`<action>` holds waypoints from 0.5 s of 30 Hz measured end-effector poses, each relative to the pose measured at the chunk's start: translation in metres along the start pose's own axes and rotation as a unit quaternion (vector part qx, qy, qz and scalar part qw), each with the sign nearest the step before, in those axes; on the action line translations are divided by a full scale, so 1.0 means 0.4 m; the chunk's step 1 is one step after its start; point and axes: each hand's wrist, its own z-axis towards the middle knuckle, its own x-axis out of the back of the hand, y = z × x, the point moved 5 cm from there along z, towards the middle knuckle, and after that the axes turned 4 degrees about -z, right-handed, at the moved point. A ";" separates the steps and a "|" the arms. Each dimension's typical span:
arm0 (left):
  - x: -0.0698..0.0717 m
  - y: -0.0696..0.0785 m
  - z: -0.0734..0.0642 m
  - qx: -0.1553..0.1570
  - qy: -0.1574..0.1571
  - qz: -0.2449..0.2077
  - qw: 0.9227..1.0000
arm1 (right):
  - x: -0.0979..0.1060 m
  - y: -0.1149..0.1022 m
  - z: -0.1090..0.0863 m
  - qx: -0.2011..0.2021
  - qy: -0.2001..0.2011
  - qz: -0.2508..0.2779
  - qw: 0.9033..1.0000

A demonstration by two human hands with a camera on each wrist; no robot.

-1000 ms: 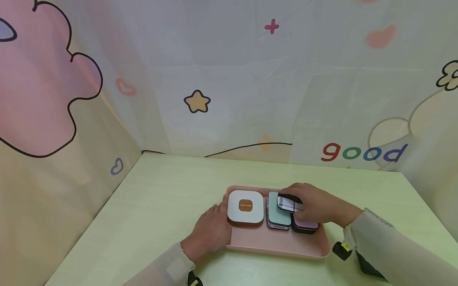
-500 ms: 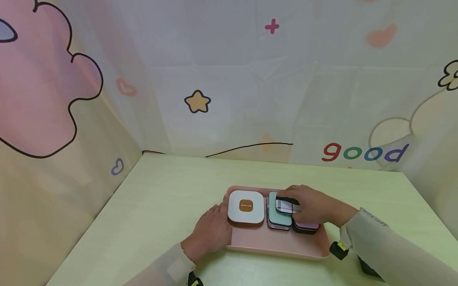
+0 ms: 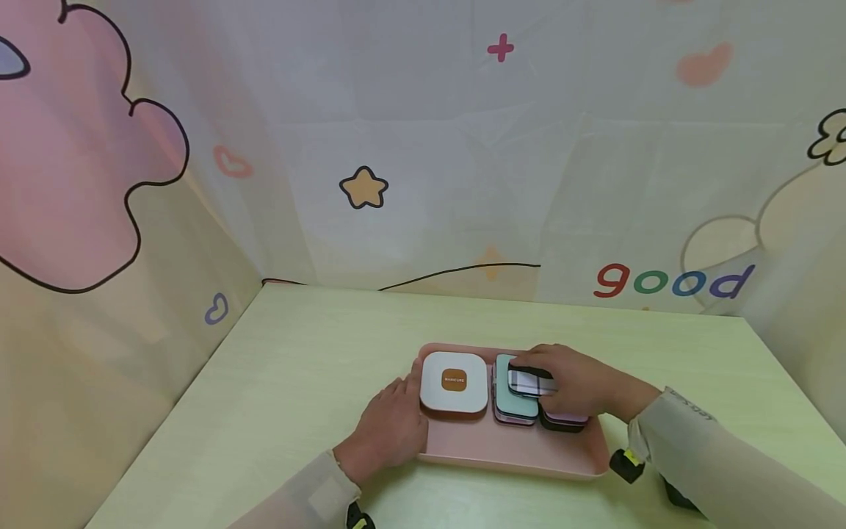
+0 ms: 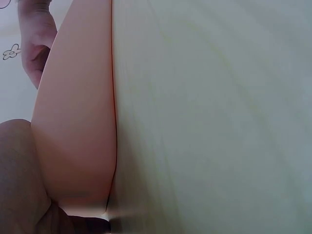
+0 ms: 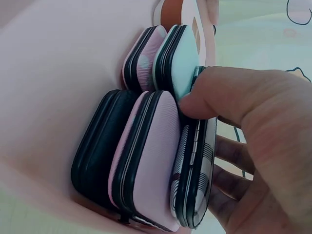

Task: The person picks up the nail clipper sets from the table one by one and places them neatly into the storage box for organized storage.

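My right hand (image 3: 581, 378) grips a small plaid case (image 3: 531, 382) with a dark frame, thumb on its edge and fingers on the far side in the right wrist view. The plaid case lies over a pink case (image 5: 153, 161) and overlaps the mint case (image 3: 515, 393) beside it. A black case (image 5: 100, 151) sits under the pink one, and a dotted pink case (image 5: 145, 63) under the mint one. All are in a pink tray (image 3: 489, 448). My left hand (image 3: 390, 422) holds the tray's left wall, its thumb over the rim.
A white rounded square box (image 3: 454, 400) labelled "MANICURE" fills the tray's left part. The tray stands on a pale wooden table (image 3: 284, 397). A dark object (image 3: 681, 496) lies partly hidden under my right sleeve. A printed cloth (image 3: 436, 198) hangs behind the table.
My right hand has shifted slightly left with the plaid case, which covers a little more of the mint case. The left hand and tray have stayed put.
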 end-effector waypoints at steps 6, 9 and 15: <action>-0.003 -0.002 0.001 0.004 -0.004 0.000 1.000 | 0.000 0.002 -0.005 0.009 0.010 0.004 1.000; -0.002 -0.002 0.001 0.006 -0.007 0.002 1.000 | -0.001 0.003 -0.006 0.016 0.016 0.003 1.000; 0.004 0.003 -0.001 0.007 -0.010 0.000 1.000 | -0.003 0.006 -0.012 0.021 0.026 0.003 0.999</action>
